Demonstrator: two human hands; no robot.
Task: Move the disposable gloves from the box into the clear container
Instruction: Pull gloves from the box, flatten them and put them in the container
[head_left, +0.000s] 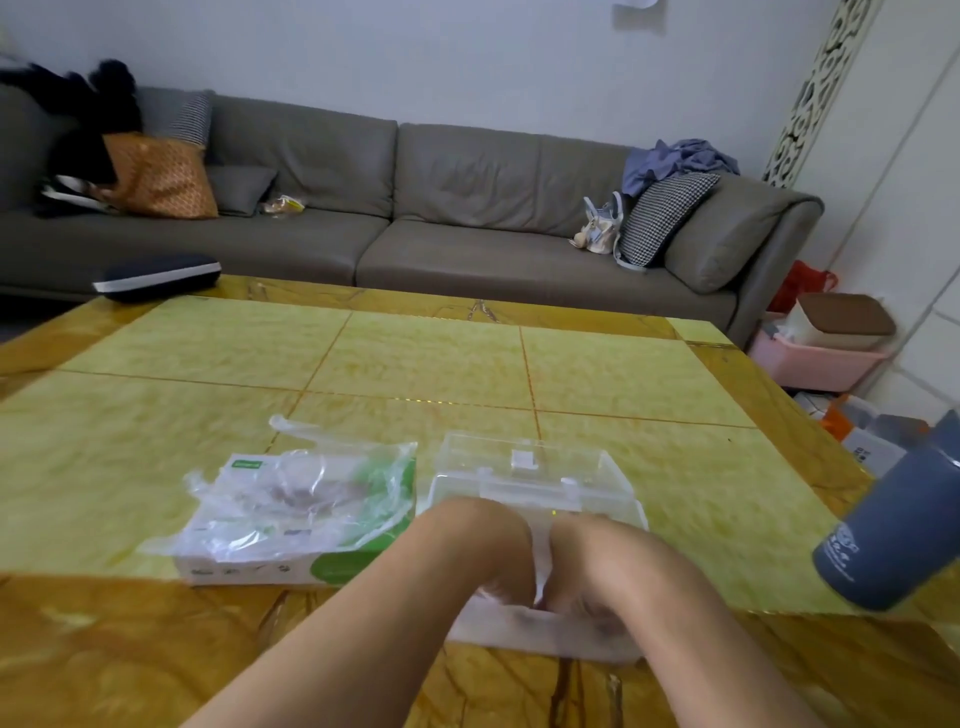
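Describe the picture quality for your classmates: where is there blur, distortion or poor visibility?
Head view: soft motion blur throughout, strongest on the hands pushing down into the clear container; wide-angle distortion bows the table edges and tilts the grey cup at the right edge; the see-through gloves on the box barely stand out; lighting is even, without hard shadows.
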